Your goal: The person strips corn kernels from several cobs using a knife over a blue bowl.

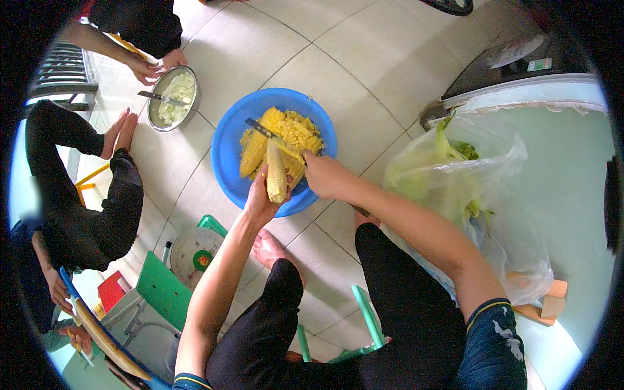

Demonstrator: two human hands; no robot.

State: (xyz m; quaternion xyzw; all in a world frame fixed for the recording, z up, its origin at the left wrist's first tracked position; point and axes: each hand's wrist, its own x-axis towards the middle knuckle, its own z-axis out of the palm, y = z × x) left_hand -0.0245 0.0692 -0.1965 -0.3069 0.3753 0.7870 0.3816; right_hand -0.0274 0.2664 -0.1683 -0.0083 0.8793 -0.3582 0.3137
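Observation:
In my left hand [263, 197] I hold a partly stripped corn cob [276, 178], its near end pointing towards me, over a blue plastic basin [224, 170]. My right hand [321, 175] grips a knife; only part of its blade shows beside the fingers. A second dark, perforated strip [261, 127], with a yellow-smeared part running towards my right hand, crosses above the cob; whether it belongs to the same knife I cannot tell. In the basin lie cut corn kernels [307, 131] and yellow corn cobs [254, 156].
A metal bowl [193, 108] of pale cut pieces with a knife [163, 98] stands on the tiles near another person's hands. More people sit at left. A dial scale [187, 251] stands near my left arm. At right, a clear plastic bag [429, 180] holds green husks.

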